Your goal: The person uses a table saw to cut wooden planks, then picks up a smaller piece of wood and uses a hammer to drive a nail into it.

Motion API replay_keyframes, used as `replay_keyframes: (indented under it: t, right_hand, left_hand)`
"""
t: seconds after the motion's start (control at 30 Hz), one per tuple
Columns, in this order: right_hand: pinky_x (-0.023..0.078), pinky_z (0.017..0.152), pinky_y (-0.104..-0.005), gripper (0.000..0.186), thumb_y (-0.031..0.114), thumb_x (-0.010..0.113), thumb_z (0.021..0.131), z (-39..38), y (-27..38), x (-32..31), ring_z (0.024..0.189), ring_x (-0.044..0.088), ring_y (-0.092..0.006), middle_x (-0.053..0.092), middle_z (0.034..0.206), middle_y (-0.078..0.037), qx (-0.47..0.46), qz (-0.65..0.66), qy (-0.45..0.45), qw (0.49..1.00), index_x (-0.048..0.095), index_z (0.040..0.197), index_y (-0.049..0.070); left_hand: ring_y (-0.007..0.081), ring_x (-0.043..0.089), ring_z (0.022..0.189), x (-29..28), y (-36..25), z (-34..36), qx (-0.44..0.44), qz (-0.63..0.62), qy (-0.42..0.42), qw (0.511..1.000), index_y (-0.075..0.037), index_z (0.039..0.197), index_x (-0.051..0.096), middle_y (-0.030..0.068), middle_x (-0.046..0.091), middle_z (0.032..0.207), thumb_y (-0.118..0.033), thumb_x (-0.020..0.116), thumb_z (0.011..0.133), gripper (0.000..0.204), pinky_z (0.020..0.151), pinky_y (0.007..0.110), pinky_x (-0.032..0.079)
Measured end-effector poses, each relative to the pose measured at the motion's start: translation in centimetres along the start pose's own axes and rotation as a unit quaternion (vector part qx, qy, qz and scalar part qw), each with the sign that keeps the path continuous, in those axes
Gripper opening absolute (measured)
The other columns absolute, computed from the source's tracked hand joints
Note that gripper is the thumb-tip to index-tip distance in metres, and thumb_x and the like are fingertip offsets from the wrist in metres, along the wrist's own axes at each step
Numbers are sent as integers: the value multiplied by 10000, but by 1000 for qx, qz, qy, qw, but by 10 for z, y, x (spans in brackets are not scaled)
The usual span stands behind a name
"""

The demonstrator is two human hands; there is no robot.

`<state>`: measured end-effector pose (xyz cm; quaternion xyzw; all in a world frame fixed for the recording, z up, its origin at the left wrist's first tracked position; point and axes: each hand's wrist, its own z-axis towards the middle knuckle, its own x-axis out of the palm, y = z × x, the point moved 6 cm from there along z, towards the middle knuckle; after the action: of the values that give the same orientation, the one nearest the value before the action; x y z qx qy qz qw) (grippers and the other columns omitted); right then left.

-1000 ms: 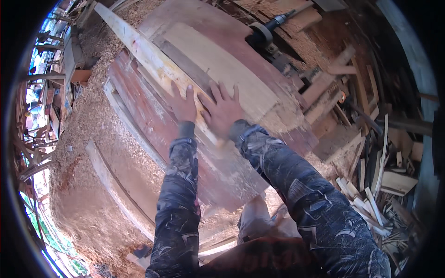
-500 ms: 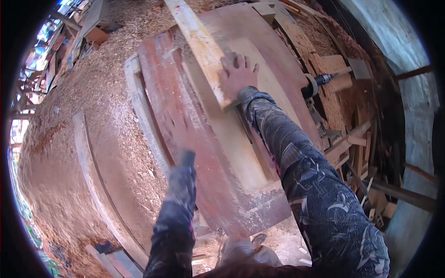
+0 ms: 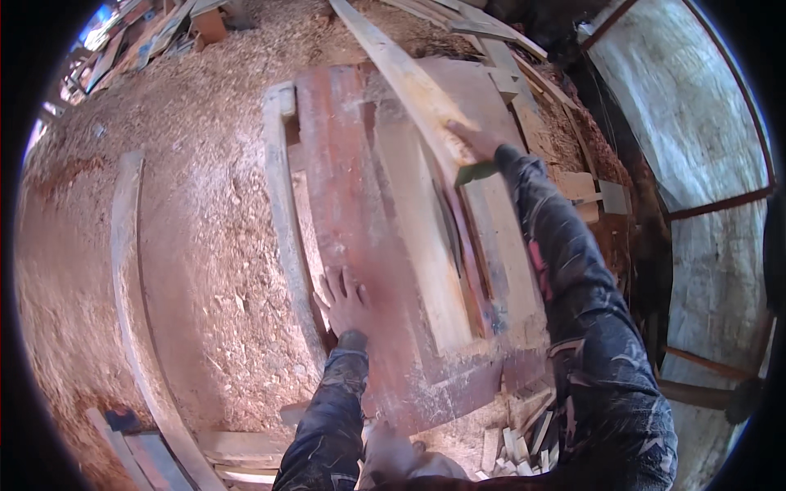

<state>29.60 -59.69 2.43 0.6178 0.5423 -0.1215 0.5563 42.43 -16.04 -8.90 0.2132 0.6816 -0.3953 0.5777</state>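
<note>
A long pale wooden plank point(image 3: 413, 86) runs from the far edge down across the worktop, its near end face green. Against the right side of that end is my right hand point(image 3: 481, 141), its fingers closed over the plank's edge; the thumb is hidden. My left hand point(image 3: 344, 304) rests with spread fingers on the left part of the reddish board point(image 3: 340, 196), which forms the dusty worktop. Beneath the plank's near end, a narrow dark slot point(image 3: 475, 278) lies between pale panels point(image 3: 434, 278) on the worktop.
Sawdust and shavings point(image 3: 213, 188) cover the ground at left. A weathered beam point(image 3: 286, 213) lies along the worktop's left side, and a curved timber point(image 3: 131, 270) farther left. Offcuts point(image 3: 524, 446) lie near my feet. A translucent sheet wall point(image 3: 679, 98) stands at right.
The plank's near end has shifted right over the worktop, and its green end face now shows more. My right hand went from lying flat to gripping its edge. My left hand has settled on the board.
</note>
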Motion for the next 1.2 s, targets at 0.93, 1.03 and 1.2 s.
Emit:
replay_keyframes:
  t: [0.93, 1.03, 1.2]
  right_hand:
    - [549, 758, -401, 306, 262, 574, 873, -848, 75, 179, 978, 665, -300, 663, 1059, -160, 18, -162, -85, 983, 676, 1041, 28]
    - [513, 843, -438, 649, 494, 608, 837, -961, 51, 225, 1023, 613, -409, 587, 1109, -285, -46, -8, 81, 996, 514, 1142, -71]
    - [530, 708, -330, 894, 543, 713, 792, -1060, -48, 329, 882, 642, -241, 619, 1087, -204, 0, 352, 190, 917, 319, 1363, -21]
  left_hand:
    - [225, 534, 1161, -161, -39, -479, -57, -722, 258, 639, -15, 1288, 500, 98, 552, 1285, -498, 444, 976, 578, 929, 349, 471]
    - [160, 586, 973, -144, 17, -588, -118, -671, 312, 662, -39, 1229, 551, 58, 609, 1072, -401, 530, 962, 451, 793, 305, 487]
    - [160, 622, 850, -179, 42, -753, -230, -619, 401, 635, -111, 1212, 583, 26, 638, 999, -378, 666, 859, 451, 664, 300, 517]
